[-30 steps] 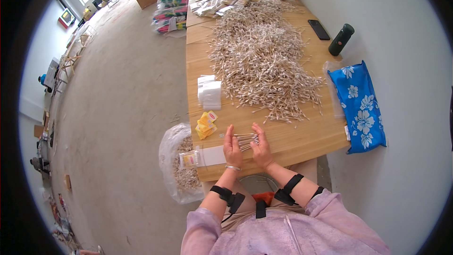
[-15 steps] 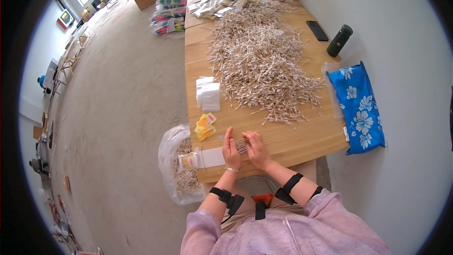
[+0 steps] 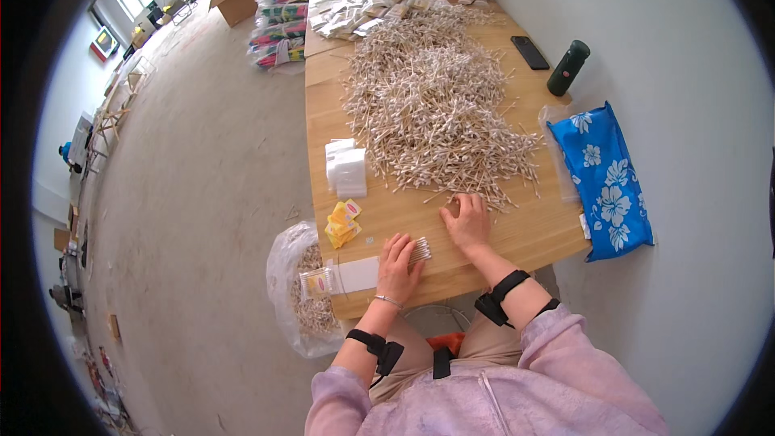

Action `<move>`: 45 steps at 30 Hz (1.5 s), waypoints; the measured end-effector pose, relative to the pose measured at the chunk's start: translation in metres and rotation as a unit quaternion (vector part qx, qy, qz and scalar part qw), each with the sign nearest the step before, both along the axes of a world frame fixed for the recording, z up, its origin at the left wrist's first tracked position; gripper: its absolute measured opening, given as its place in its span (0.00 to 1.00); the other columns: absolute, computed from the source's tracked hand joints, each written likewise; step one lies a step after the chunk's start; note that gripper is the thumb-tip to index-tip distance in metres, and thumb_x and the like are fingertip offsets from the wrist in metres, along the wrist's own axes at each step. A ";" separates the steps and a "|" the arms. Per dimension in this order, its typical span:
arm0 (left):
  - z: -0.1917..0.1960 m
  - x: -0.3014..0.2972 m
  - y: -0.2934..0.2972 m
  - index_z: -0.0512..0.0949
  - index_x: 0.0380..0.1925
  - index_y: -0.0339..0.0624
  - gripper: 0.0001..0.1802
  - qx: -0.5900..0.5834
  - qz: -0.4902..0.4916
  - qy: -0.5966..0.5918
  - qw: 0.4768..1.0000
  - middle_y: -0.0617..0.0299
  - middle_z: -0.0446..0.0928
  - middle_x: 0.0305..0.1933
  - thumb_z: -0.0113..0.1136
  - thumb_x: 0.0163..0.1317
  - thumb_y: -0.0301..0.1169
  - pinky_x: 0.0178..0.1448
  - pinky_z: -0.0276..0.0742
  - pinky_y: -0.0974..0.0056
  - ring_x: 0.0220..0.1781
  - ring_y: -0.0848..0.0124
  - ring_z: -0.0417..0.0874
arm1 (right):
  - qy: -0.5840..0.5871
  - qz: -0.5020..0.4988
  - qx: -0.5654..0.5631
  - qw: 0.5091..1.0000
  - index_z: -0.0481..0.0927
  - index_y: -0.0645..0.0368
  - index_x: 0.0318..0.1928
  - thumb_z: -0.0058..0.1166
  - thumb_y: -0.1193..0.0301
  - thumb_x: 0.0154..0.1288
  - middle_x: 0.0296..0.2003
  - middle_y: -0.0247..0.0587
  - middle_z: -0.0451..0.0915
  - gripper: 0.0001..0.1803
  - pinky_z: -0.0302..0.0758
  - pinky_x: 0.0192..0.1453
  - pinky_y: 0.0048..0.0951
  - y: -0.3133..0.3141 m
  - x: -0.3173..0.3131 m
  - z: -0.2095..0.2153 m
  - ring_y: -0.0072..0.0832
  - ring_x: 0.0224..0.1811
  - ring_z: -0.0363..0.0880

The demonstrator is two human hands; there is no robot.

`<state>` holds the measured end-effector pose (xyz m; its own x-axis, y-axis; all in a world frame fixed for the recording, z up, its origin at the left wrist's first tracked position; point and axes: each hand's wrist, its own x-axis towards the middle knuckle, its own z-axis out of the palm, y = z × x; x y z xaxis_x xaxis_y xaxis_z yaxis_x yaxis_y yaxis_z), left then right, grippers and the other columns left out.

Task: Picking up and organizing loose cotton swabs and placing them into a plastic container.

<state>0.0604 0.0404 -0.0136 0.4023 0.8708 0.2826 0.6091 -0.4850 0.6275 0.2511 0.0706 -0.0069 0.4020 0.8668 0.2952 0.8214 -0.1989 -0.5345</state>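
Observation:
A big heap of cotton swabs [image 3: 432, 97] with wooden sticks covers the middle of the long wooden table [image 3: 533, 230]. My left hand [image 3: 398, 265] lies near the front edge, fingers closed on a small bundle of swabs [image 3: 420, 249] that sticks out to its right. My right hand [image 3: 466, 220] rests at the near fringe of the heap, fingers curled over a few loose swabs. Both wrists wear black bands.
White packets [image 3: 347, 168] and yellow labels [image 3: 342, 222] lie left of the heap, a clear pouch [image 3: 316, 282] at the corner. A plastic bag of swabs [image 3: 303, 299] hangs off the table. A blue flowered bag [image 3: 607, 178], dark bottle [image 3: 568, 69] and phone [image 3: 529, 52] sit right.
My hands were together over the bundle near the front edge. Now my right hand has moved away to the near rim of the heap, while my left keeps the bundle.

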 end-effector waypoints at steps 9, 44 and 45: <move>-0.002 0.001 0.002 0.74 0.50 0.39 0.27 -0.015 -0.016 -0.039 0.999 0.53 0.71 0.58 0.68 0.47 0.26 0.69 0.62 0.53 0.65 0.53 0.66 | 0.005 0.119 0.013 0.993 0.79 0.54 0.39 0.58 0.72 0.52 0.38 0.40 0.73 0.12 0.71 0.49 0.37 -0.017 -0.018 -0.012 0.39 0.45 0.72; -0.008 -0.004 0.003 0.71 0.53 0.39 0.35 -0.038 0.005 -0.067 0.997 0.52 0.71 0.58 0.73 0.42 0.27 0.69 0.63 0.54 0.66 0.53 0.66 | -0.039 0.180 0.027 0.982 0.79 0.54 0.30 0.63 0.74 0.50 0.36 0.36 0.74 0.06 0.71 0.50 0.35 -0.055 0.043 0.001 0.37 0.44 0.71; -0.009 -0.005 0.003 0.71 0.53 0.39 0.35 -0.038 0.006 -0.067 0.997 0.52 0.71 0.58 0.73 0.42 0.27 0.69 0.63 0.54 0.66 0.53 0.66 | -0.040 0.182 0.027 0.982 0.79 0.54 0.30 0.63 0.74 0.50 0.36 0.36 0.74 0.06 0.71 0.50 0.35 -0.059 0.043 0.002 0.37 0.44 0.71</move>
<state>0.0553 0.0433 -0.0229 0.3546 0.8964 0.2658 0.5229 -0.4258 0.7384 0.2936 0.0116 -0.0053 0.0428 0.9310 0.3626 0.8723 0.1421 -0.4679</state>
